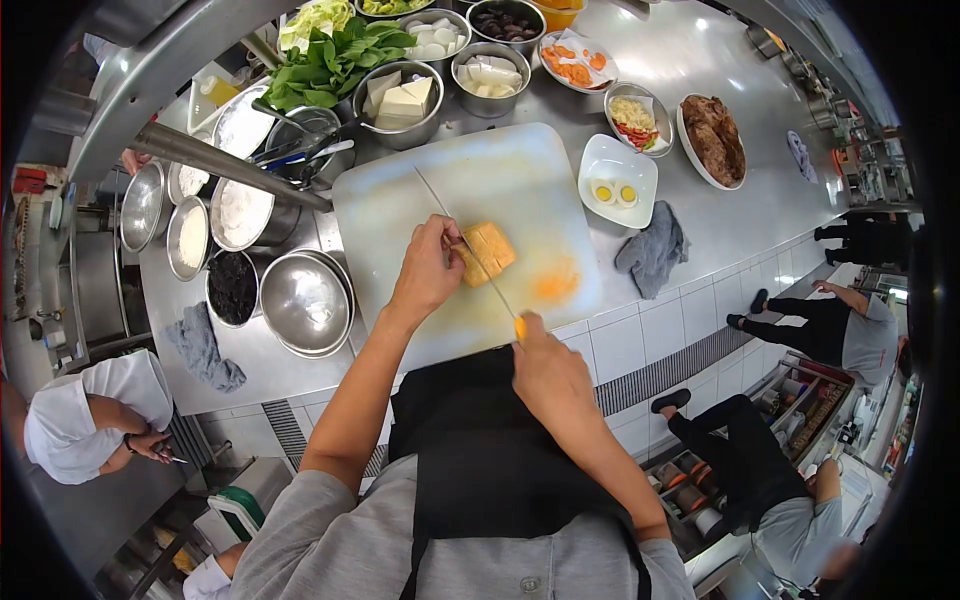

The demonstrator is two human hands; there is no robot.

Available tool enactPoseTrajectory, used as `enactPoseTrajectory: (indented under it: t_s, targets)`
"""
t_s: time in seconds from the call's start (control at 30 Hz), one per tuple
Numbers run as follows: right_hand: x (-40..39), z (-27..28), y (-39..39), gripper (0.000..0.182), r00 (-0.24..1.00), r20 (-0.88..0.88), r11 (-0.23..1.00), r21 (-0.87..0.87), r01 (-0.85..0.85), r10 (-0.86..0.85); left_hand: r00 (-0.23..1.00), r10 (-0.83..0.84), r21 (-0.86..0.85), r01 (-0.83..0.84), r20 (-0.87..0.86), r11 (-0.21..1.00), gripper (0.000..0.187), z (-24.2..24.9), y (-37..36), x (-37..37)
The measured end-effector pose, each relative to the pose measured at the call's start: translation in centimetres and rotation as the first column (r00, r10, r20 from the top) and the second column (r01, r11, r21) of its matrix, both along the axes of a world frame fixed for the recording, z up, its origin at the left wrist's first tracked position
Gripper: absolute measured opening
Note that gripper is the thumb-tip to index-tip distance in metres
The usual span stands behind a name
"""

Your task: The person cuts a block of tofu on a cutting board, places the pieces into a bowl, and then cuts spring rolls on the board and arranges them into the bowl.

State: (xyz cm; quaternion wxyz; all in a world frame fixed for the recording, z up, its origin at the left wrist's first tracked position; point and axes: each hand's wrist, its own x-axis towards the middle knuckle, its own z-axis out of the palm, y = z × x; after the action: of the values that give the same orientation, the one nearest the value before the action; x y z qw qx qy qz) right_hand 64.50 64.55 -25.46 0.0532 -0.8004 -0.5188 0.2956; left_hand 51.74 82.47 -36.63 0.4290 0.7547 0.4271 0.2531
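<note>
A yellow-orange block of food point(488, 250) lies on the white cutting board point(380, 205), with lines across its top. My right hand point(548, 372) is closed round the yellow handle of a kitchen knife point(497, 290). The blade runs diagonally over the block, its tip pointing away from me to the upper left. With curled fingers, my left hand point(430, 262) grips the left side of the block, close to the blade. Its fingertips are partly hidden. An orange smear point(556, 281) stains the board to the right of the block.
Behind the board stand a bowl of white blocks point(402, 100) and leafy greens point(330, 62). Stacked metal bowls point(305, 303) are left. A white dish of egg halves point(618, 182), a grey cloth point(653, 250) and a meat dish point(711, 142) are right. Several people stand nearby.
</note>
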Motion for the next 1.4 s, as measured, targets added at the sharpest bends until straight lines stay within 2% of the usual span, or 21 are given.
enactPoseTrajectory:
  t_s: [0.03, 0.13, 0.23, 0.33, 0.43, 0.53, 0.63, 0.73, 0.83, 0.93, 1.03, 1.1, 1.13, 1.23, 1.33, 1.4]
  targets:
    - [0.3, 1.5, -1.2, 0.035, 1.0, -0.004, 1.0, 0.001, -0.004, 0.004, 1.0, -0.001, 0.0, 0.001, -0.015, 1.0, 0.032, -0.2, -0.1, 0.0]
    - [0.8, 3.9, -4.2, 0.034, 0.999, -0.023, 0.978, -0.208, 0.017, -0.022, 1.0, 0.004, -0.038, -0.004, -0.013, 0.999, 0.033, 0.2, -0.2, -0.1]
    - [-0.2, 0.3, -0.5, 0.034, 0.999, -0.039, 0.992, -0.12, 0.025, -0.03, 1.0, 0.001, -0.028, -0.002, -0.015, 1.0, 0.033, -0.1, -0.3, 0.1]
    - [-0.5, -3.3, 2.1, 0.035, 1.0, 0.011, 0.998, 0.056, -0.001, 0.0, 1.0, -0.004, 0.024, 0.003, 0.015, 1.0, 0.034, -0.4, -0.3, -0.2]
    - [0.3, 1.7, -1.0, 0.034, 1.0, -0.001, 0.999, -0.046, -0.018, 0.018, 0.999, 0.011, 0.079, -0.015, 0.052, 0.997, 0.035, -0.5, -0.3, -0.1]
    - [0.6, 3.3, -4.4, 0.032, 0.998, 0.045, 0.99, -0.138, -0.038, 0.045, 0.998, 0.014, 0.072, -0.018, 0.056, 0.997, 0.037, -0.6, -0.3, -0.3]
    - [0.0, 0.6, -2.3, 0.033, 0.999, 0.036, 0.999, -0.011, -0.03, 0.031, 0.997, 0.007, 0.066, -0.012, 0.071, 0.998, 0.038, -0.8, -0.5, -0.3]
    - [-0.3, -2.6, 0.9, 0.035, 0.995, 0.08, 0.998, -0.008, -0.055, 0.055, 0.997, 0.008, 0.082, -0.013, 0.072, 0.997, 0.038, -0.6, -0.2, 0.0]
    - [0.1, 0.4, -1.5, 0.038, 0.999, 0.033, 1.0, -0.023, -0.019, 0.02, 0.998, 0.014, 0.072, -0.019, 0.068, 0.997, 0.038, -0.6, -0.2, -0.2]
    - [0.7, 2.9, -4.9, 0.037, 1.0, -0.009, 0.988, -0.156, 0.017, -0.019, 0.998, 0.023, 0.046, -0.026, 0.056, 0.999, 0.037, -0.6, -0.3, -0.2]
    - [0.5, -0.4, -6.3, 0.038, 0.999, -0.004, 0.985, -0.164, 0.043, -0.045, 0.998, 0.032, 0.078, -0.037, 0.062, 0.996, 0.036, -0.9, -0.1, -0.2]
    - [0.2, -7.5, -4.8, 0.04, 0.999, -0.022, 0.998, -0.045, 0.045, -0.046, 0.998, 0.029, 0.075, -0.033, 0.06, 0.997, 0.036, -1.0, -0.3, -0.2]
    - [0.2, -8.5, -3.4, 0.04, 0.999, -0.029, 0.999, 0.016, 0.046, -0.045, 0.998, 0.031, 0.059, -0.034, 0.052, 0.998, 0.036, -0.7, -0.3, -0.2]
    - [0.9, -6.1, -3.0, 0.041, 0.996, -0.078, 0.999, -0.003, 0.039, -0.039, 0.998, 0.04, 0.039, -0.042, 0.049, 0.998, 0.036, -0.5, -0.1, -0.6]
    - [1.6, -2.6, -4.4, 0.04, 0.997, -0.076, 0.996, 0.086, 0.019, -0.012, 0.998, 0.032, 0.092, -0.037, 0.048, 0.995, 0.04, -1.4, -0.1, -0.9]
    - [1.9, -0.4, -5.3, 0.04, 0.99, -0.127, 0.984, 0.16, 0.08, -0.06, 1.0, 0.012, 0.095, -0.014, 0.027, 0.995, 0.044, -1.4, -0.1, -2.0]
